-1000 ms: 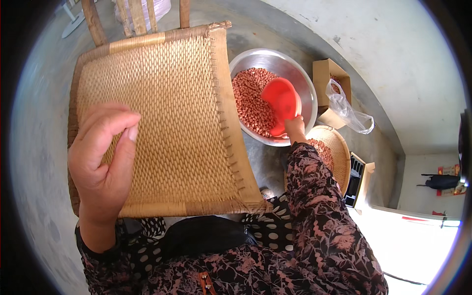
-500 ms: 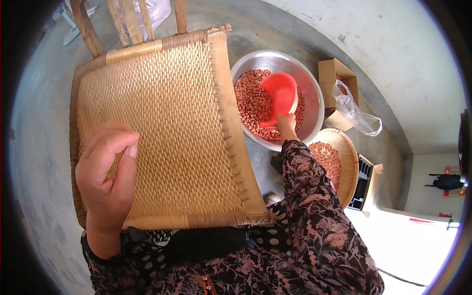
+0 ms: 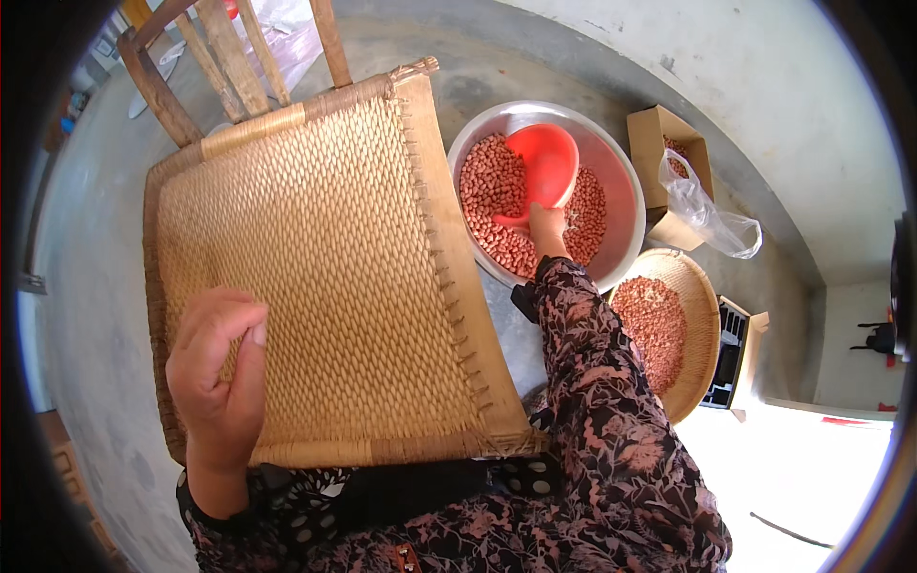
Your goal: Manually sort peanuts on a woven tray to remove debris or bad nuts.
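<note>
My right hand [image 3: 548, 232] grips the rim of a red plastic bowl [image 3: 551, 164]. The bowl is tilted among reddish shelled peanuts [image 3: 490, 179] in a wide metal basin [image 3: 626, 205]. Its lower edge lies against the nuts. Over the left part of a woven seat [image 3: 325, 248] hovers my left hand [image 3: 220, 358], its fingers curled and the thumb pressed to the index finger. Whatever may be between those fingertips is hidden.
A round woven basket [image 3: 702, 315] with more peanuts sits right of the basin. Beyond stand a cardboard box [image 3: 642, 158] with a clear plastic bag [image 3: 702, 210] and a box with a black insert [image 3: 731, 353]. Wooden chair slats [image 3: 229, 57] rise at the far left.
The red bowl has shifted within the basin, and peanuts show more on its right. My left hand stays curled over the woven seat. The whole view has shifted slightly.
</note>
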`<state>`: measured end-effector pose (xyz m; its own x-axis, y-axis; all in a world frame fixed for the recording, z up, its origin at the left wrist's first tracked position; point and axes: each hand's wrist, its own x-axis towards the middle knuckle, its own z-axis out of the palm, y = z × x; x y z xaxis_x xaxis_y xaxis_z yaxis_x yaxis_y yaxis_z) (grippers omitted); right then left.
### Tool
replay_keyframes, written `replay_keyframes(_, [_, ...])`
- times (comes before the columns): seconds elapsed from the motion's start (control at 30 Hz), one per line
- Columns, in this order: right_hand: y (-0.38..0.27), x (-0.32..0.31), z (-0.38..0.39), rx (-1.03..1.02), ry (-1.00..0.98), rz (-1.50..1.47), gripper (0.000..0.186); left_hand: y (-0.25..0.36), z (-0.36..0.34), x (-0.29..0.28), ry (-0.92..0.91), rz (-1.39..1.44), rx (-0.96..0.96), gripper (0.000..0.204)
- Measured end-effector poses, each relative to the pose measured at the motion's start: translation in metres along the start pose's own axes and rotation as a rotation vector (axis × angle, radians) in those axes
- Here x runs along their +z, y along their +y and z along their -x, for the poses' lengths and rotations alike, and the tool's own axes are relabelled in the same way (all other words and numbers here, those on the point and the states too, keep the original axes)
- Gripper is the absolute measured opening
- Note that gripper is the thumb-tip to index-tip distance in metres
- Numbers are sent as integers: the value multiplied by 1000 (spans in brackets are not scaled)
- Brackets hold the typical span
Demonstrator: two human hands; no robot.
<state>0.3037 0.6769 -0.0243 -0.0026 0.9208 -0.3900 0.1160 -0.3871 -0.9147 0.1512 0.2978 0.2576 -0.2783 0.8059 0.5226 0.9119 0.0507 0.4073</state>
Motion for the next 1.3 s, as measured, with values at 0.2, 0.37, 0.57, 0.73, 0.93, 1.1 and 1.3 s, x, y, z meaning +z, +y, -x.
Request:
replay_keyframes(0.2, [34, -2, -27, 126, -140, -325, 33, 8, -3, 8, 23, -12, -17, 12])
replay_keyframes(0.37, [50, -11, -22, 185, -213, -648, 19, 15, -4, 13, 7, -6, -5, 11])
replay_keyframes(0.57, [58, -24, -10, 245, -234, -776, 20, 18, -3, 18, 14, -5, -6, 11])
replay_keyframes(0.73, [63, -48, 4, 254, -126, -777, 14, 23, -3, 9, 27, 22, 15, 11])
replay_keyframes(0.93, [26, -69, 33, 200, -147, -777, 13, 28, 18, -20, 101, 90, -57, 10])
replay_keyframes(1.1, [-15, -70, 68, 75, -284, -724, 9, 22, 49, -63, 235, 134, -135, 9])
replay_keyframes(1.3, [-72, -73, 137, -112, -500, -475, 10, -5, 71, -100, 441, 544, -279, 16])
